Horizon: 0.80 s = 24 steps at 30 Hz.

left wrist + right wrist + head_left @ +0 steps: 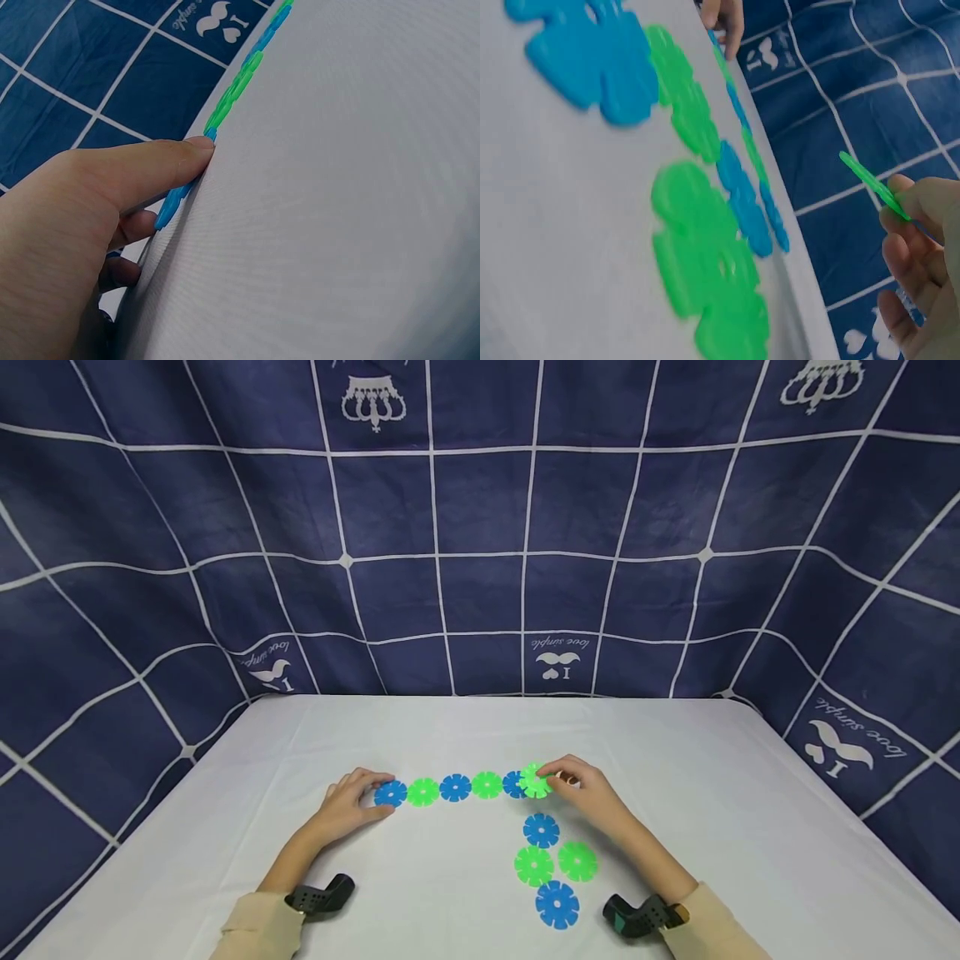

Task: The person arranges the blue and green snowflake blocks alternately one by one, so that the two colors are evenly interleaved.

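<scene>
A row of flat notched interlocking discs in alternating blue and green lies across the white table. My left hand (pixel 350 806) holds the blue disc (pixel 391 793) at the row's left end between thumb and fingers; the left wrist view shows the thumb (pixel 176 161) on its edge. Beyond the row's right end, my right hand (pixel 588 789) pinches a green disc (pixel 535 782) by its edge. In the right wrist view this green disc (pixel 866 178) is tilted and off the table. From the head view it partly covers the blue disc (pixel 513 784) at the right end.
Nearer the front lie two loose blue discs (pixel 542 830) and two loose green discs (pixel 578 862), grouped left of my right forearm. A dark blue curtain with white lines (pixel 480 510) hangs behind and beside the white table (pixel 420 885).
</scene>
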Tool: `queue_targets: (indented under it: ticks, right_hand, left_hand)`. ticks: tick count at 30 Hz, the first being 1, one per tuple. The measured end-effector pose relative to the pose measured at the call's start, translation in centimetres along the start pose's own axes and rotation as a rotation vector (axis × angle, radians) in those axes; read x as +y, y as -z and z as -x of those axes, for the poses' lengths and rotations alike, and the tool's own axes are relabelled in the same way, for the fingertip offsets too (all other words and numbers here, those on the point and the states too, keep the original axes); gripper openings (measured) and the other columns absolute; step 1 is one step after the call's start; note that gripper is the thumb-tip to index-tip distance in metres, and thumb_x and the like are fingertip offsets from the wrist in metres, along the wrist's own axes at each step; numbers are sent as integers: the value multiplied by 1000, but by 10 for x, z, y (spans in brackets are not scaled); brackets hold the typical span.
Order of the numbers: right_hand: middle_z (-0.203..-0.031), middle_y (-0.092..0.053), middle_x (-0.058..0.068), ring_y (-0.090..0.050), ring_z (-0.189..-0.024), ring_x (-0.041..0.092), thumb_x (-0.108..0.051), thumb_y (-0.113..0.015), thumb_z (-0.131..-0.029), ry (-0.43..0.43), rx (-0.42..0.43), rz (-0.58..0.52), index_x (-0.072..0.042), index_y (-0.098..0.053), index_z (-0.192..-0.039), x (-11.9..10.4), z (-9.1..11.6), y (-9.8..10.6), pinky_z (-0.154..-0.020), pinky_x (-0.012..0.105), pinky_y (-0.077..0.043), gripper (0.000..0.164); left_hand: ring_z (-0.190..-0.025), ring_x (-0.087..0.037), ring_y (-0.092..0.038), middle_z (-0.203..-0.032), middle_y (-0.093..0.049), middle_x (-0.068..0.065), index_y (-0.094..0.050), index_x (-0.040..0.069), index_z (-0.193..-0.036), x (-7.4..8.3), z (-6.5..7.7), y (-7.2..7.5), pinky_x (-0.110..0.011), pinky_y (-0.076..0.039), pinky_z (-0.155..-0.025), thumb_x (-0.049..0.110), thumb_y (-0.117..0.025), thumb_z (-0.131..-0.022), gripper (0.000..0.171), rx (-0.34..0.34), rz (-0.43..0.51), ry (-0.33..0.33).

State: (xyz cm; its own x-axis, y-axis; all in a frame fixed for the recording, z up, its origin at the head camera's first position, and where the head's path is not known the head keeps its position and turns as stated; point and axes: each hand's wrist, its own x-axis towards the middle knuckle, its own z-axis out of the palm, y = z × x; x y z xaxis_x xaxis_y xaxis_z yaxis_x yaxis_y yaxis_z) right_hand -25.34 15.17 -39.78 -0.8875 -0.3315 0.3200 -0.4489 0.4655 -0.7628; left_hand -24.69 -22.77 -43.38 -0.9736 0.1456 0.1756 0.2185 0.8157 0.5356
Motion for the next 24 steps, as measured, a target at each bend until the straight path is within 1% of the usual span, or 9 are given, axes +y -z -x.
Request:
queue_targets:
  ticks: [2,6,9,13,16,19,21,24]
  right_hand:
    - [-93,-61,-1,-49,-80,9,-17,-57,-88,-29,43,10,-17,-67,-100,7,-1,1,-72,23,-42,15]
    - [-93,-60,1,-48,-79,11,-17,-59,-87,-91,84,18,-16,-67,-101,21,-3,1,-68,22,-41,16]
    - [-93,-58,2,-47,-79,11,-16,-61,-86,-136,85,38,-15,-66,-103,29,-2,-1,-68,22,-40,18]
    - [-96,-58,2,-46,-80,12,-14,-63,-83,-176,84,112,-15,-65,-108,37,3,-3,-72,26,-40,24]
    - [-101,-59,2,-49,-85,13,-16,-63,-83,-152,86,193,-16,-64,-109,40,4,-4,-79,33,-38,26]
    - [-105,-58,4,-49,-92,18,-17,-63,-83,-112,74,268,-16,-65,-109,41,3,-4,-82,38,-36,25]
    - [-107,-55,5,-48,-96,20,-17,-63,-83,-101,64,305,-16,-66,-107,41,3,-4,-83,40,-35,24]
    - [-109,-52,6,-45,-100,22,-18,-63,-83,-113,61,332,-16,-67,-104,42,2,-4,-83,39,-36,21]
  left_hand:
    - [-104,-23,-47,-109,-54,-4,-58,16,-118,0,0,0,-34,-26,-76,44,-68,-75,52,0,-2,1]
    - [-104,-23,-47,-110,-54,-4,-58,17,-118,-1,1,0,-34,-26,-76,44,-68,-75,52,5,-1,-1]
    - [-104,-23,-47,-110,-54,-4,-58,17,-118,0,2,0,-34,-26,-76,44,-68,-75,51,6,1,2]
    - [-102,-22,-47,-109,-54,-3,-58,17,-118,1,3,-1,-33,-26,-75,45,-68,-75,52,-16,-1,4]
    - [-102,-22,-47,-108,-54,-3,-58,17,-118,1,3,-2,-33,-25,-74,45,-68,-75,52,-14,-5,-1]
    - [-102,-22,-47,-109,-54,-4,-58,17,-118,0,2,0,-33,-25,-75,44,-68,-75,51,0,-10,0]
    - [-102,-22,-47,-109,-54,-4,-58,17,-118,0,1,1,-34,-25,-74,44,-68,-76,51,-2,-5,0]
    - [-101,-20,-46,-109,-53,-3,-58,17,-119,0,0,1,-33,-25,-74,44,-67,-76,51,-7,0,4]
